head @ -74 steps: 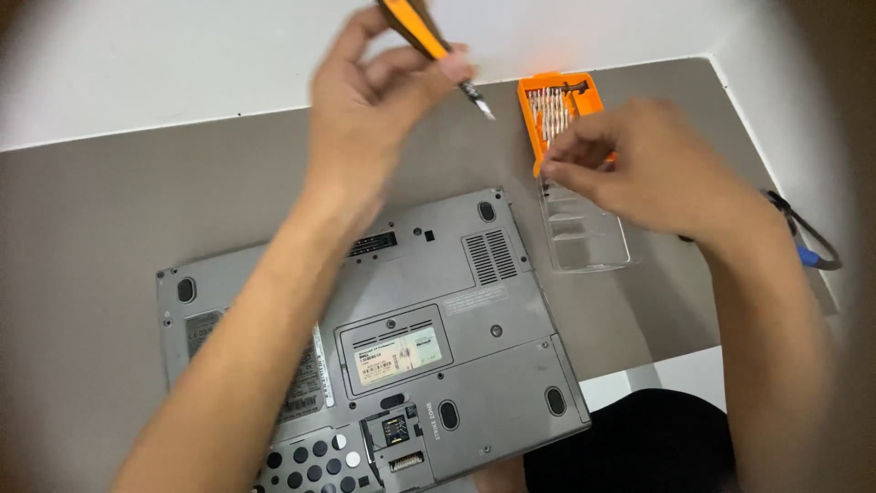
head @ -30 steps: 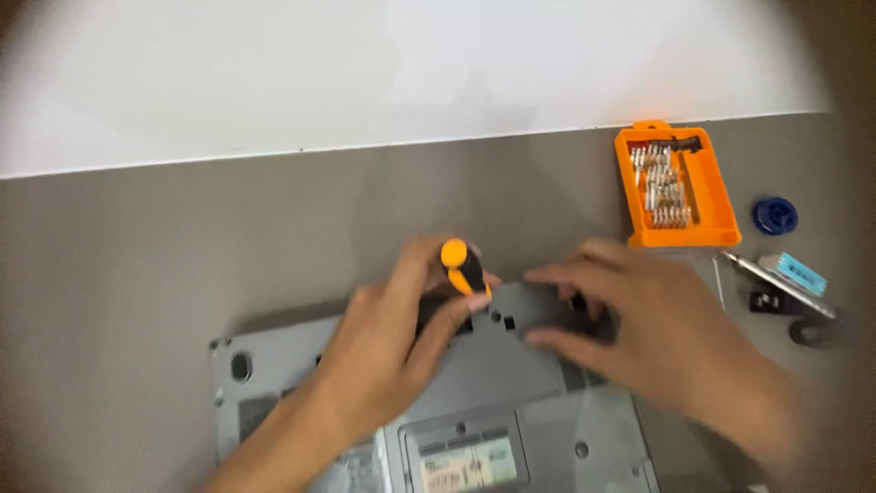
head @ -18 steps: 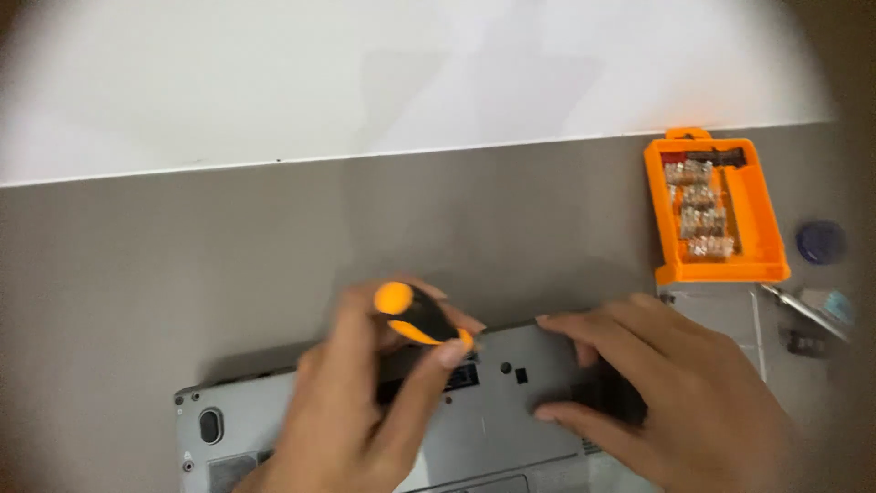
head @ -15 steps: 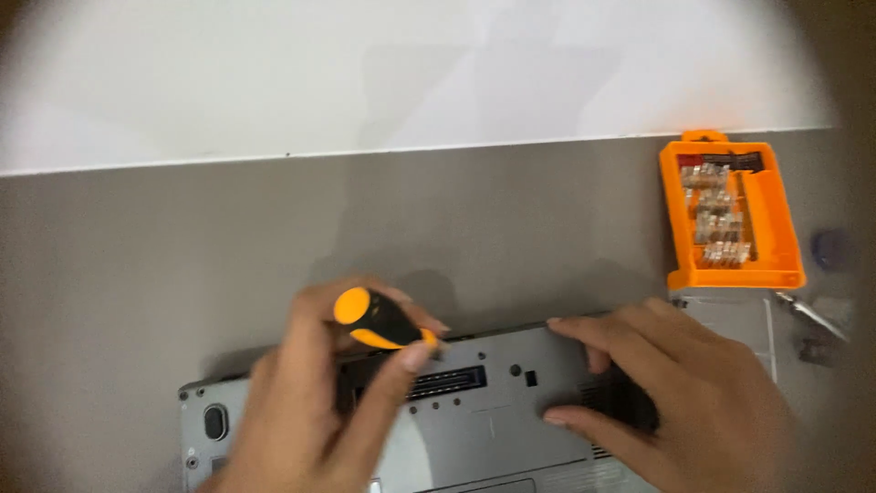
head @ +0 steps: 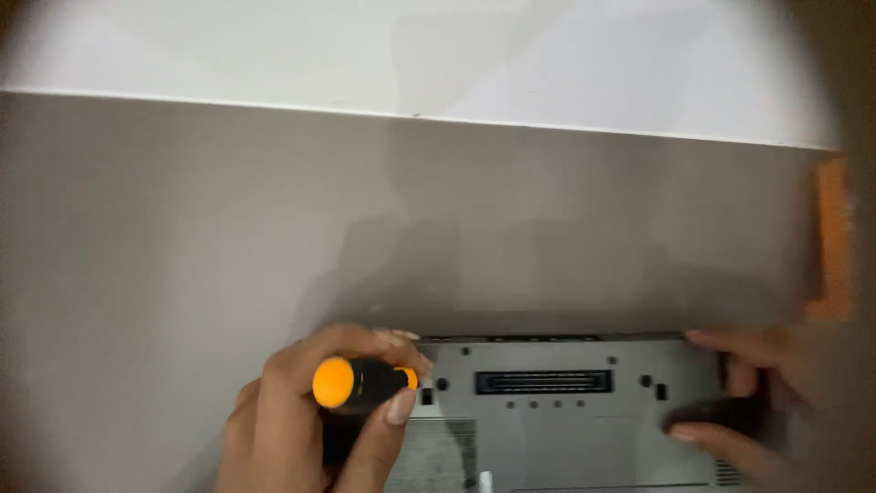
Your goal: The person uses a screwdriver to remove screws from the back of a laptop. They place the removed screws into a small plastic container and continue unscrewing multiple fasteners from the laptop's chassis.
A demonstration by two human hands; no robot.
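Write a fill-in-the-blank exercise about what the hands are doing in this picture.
1. The left hand grips a black screwdriver with an ____ end cap.
2. The right hand rests on the ____ end of the grey upturned laptop.
3. The long black slot connector lies ____ the two hands.
4. The laptop lies on a ____ tabletop.

Missing words: orange; right; between; grey

2 hands (head: 301,420) (head: 766,402), 1 screwdriver (head: 360,383), 1 laptop (head: 566,411), 1 orange case (head: 832,237), 1 table (head: 182,256).
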